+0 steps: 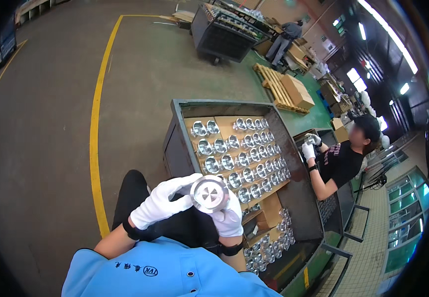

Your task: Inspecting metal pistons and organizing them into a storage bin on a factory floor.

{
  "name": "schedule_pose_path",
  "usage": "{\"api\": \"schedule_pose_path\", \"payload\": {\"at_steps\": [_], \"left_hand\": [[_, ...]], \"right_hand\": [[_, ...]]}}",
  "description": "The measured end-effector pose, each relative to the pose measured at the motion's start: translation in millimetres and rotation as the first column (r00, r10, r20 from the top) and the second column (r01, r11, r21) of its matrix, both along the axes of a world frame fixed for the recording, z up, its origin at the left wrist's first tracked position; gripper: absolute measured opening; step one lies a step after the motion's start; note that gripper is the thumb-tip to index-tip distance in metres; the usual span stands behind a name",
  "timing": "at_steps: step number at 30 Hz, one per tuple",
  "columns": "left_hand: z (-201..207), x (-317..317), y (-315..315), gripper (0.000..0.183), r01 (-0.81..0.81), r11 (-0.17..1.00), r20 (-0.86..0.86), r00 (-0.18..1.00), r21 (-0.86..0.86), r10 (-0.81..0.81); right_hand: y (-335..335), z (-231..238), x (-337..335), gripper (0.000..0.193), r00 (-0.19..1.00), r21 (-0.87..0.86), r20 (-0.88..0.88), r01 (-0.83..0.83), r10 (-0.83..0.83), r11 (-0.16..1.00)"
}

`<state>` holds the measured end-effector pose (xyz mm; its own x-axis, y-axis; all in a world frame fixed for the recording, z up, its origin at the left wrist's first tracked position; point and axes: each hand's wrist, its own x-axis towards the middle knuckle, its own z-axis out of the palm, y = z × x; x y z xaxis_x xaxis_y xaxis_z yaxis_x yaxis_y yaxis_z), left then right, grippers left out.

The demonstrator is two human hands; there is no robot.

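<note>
A shiny metal piston [209, 193] is held up in front of my body, its round, machined crown facing the camera. My left hand [164, 200], in a white glove, grips its left side with thumb and fingers. From the right and below, my right hand [230, 216], also white-gloved, closes on the same piston, and part of its fingers is hidden behind it. Just beyond my hands, rows of similar pistons [243, 159] stand on a cardboard sheet [189, 129] inside a dark metal cart [175, 143].
More pistons [269, 252] sit lower in the cart's near right part. To the right, a co-worker [343, 158] in white gloves handles a metal part over another bin. Farther off are a wooden pallet [274, 89] with a carton, another cart [224, 37] and a second person [285, 42].
</note>
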<state>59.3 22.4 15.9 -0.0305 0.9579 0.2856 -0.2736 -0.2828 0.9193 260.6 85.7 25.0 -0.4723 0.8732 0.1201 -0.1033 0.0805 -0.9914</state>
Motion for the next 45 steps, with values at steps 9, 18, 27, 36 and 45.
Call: {"api": "schedule_pose_path", "payload": {"at_steps": [9,18,27,36,45], "left_hand": [[-0.8,3.6,-5.0,0.060,0.059,0.997,-0.051,0.997,-0.054,-0.062],[7.9,9.1,3.2,0.087,0.199,0.966,0.160,0.972,-0.164,-0.173],[0.6,6.9,3.6,0.108,0.471,0.872,0.667,0.694,-0.135,-0.271],[2.2,-4.4,0.0,0.100,0.255,0.964,0.764,0.636,-0.072,-0.112],[25.7,0.7,-6.1,0.098,0.106,0.989,0.600,0.800,-0.101,-0.025]], "right_hand": [[3.8,5.9,7.9,0.037,0.957,-0.347,-0.288,-0.132,0.029,0.929],[16.1,20.3,26.9,0.032,0.983,-0.222,-0.093,-0.173,0.155,0.960],[10.3,56.9,-8.7,0.034,0.980,0.565,0.193,-0.081,-0.036,0.821],[1.3,53.7,-21.2,0.059,0.977,0.568,0.139,0.053,-0.160,0.821],[0.3,49.9,-38.8,0.074,0.922,0.761,0.269,-0.027,-0.278,0.648]]}}
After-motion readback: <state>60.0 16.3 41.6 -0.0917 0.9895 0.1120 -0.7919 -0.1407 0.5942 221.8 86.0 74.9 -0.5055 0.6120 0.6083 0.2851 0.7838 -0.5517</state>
